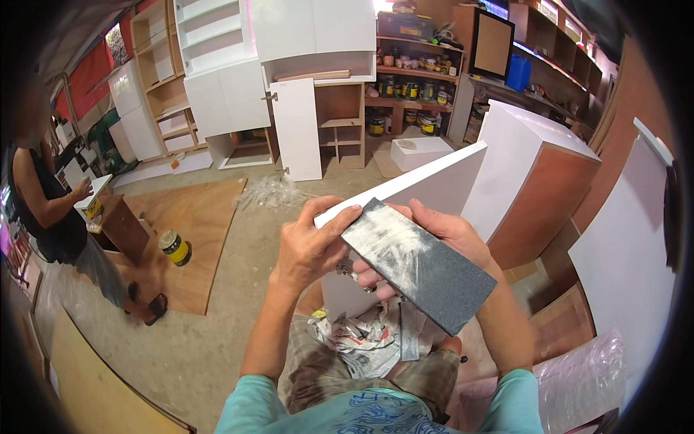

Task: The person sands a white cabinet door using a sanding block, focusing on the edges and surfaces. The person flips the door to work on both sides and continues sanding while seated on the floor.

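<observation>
A dark flat sanding block [455, 287], with pale dust across its upper half, lies tilted in my right hand [455, 233]. That hand's fingers curl beneath it and the thumb rests along its far edge. My left hand [312, 244] grips the near corner of a white panel [434, 179], its thumb tip meeting the block's corner. The panel rises on edge between my legs. A metal hinge [347, 268] shows under my hands, partly hidden. In my lap are crumpled newspaper [368, 347] and a narrow grey strip [410, 331].
A person [49, 206] stands at left beside a small brown cabinet [122, 228]. A paint can [174, 248] sits on a plywood sheet [217, 233]. White cabinets [287, 27] and paint shelves [415, 70] line the back. A large white cabinet [509, 157] stands at right.
</observation>
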`<state>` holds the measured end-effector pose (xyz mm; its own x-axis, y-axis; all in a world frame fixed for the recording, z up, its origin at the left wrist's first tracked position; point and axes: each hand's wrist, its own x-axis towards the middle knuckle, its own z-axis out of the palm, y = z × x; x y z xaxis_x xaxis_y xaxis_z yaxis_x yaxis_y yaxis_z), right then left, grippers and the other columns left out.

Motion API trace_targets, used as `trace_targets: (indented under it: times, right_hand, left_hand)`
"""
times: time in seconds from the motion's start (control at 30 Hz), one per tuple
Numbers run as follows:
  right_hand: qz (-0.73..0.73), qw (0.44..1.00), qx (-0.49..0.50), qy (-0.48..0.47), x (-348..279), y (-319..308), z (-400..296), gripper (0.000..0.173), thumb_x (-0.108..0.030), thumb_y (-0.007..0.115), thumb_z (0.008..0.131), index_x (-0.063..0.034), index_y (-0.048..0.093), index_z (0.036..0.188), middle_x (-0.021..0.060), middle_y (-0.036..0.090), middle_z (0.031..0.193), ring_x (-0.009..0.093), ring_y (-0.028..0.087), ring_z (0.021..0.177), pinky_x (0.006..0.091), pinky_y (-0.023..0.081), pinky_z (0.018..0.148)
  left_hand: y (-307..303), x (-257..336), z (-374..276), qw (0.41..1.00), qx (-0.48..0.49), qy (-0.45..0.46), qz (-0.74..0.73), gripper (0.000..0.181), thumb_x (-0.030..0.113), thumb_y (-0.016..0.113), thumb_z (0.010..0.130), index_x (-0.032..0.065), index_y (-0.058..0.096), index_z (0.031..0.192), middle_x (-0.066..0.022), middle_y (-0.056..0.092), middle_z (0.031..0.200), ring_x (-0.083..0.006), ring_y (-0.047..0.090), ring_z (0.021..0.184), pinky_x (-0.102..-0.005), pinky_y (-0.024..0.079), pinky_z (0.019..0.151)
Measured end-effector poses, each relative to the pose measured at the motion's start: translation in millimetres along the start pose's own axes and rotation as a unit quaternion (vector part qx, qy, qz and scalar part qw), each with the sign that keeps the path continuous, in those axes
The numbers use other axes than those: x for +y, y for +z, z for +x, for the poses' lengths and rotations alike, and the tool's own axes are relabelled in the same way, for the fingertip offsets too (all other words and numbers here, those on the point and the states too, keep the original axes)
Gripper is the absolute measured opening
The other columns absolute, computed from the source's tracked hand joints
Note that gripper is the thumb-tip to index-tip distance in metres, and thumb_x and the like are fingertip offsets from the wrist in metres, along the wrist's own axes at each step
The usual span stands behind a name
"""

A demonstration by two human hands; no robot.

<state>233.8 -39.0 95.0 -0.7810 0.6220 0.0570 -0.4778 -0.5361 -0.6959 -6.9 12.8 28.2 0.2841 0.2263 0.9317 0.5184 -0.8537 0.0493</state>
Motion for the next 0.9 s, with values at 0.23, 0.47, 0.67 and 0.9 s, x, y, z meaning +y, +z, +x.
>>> trace_targets:
  times: [0.23, 0.47, 0.67, 0.9]
  right_hand:
    - [-0.044, 0.988, -0.096, -0.111, 8, -16, -2, 0.080, -0.064, 0.034, 0.105, -0.0109, 0.017, 0.163, 0.0388, 0.045, 0.147, 0.054, 0.055, 0.128, 0.0601, 0.050, 0.101]
    - [-0.651, 0.633, 0.214, -0.360, 61, -47, 17, 0.114, -0.024, 0.088, 0.079, -0.0004, 0.011, 0.160, 0.0215, 0.046, 0.138, 0.032, 0.049, 0.119, 0.0461, 0.049, 0.097]
    - [-0.543, 0.635, 0.192, -0.514, 51, -7, 71, 0.127, -0.021, 0.087, 0.080, 0.0072, -0.010, 0.158, 0.0262, 0.033, 0.148, 0.031, 0.046, 0.128, 0.0401, 0.044, 0.105]
    - [-0.507, 0.570, 0.220, -0.608, 44, -11, 81, 0.111, -0.016, 0.071, 0.089, -0.0050, -0.009, 0.164, 0.0177, 0.048, 0.139, 0.020, 0.052, 0.111, 0.0356, 0.046, 0.097]
  left_hand:
    - [-5, 0, -5, 0.998, -0.017, -0.054, -0.017, 0.045, 0.015, 0.082, 0.075, 0.0111, 0.074, 0.119, -0.0161, 0.069, 0.112, -0.0228, 0.071, 0.077, -0.0330, 0.057, 0.058]
    - [3, -8, -4, 0.998, 0.013, -0.052, -0.017, 0.044, 0.015, 0.082, 0.075, 0.0089, 0.074, 0.118, -0.0163, 0.070, 0.111, -0.0256, 0.073, 0.082, -0.0334, 0.058, 0.065]
    - [1, -2, -8, 0.997, 0.009, -0.070, -0.044, 0.038, 0.013, 0.082, 0.076, 0.0039, 0.073, 0.112, -0.0175, 0.070, 0.114, -0.0256, 0.073, 0.084, -0.0338, 0.059, 0.066]
    - [4, 6, -10, 0.981, 0.018, -0.086, -0.172, 0.035, 0.014, 0.073, 0.088, 0.0017, 0.059, 0.118, -0.0243, 0.067, 0.129, -0.0251, 0.073, 0.089, -0.0327, 0.058, 0.073]
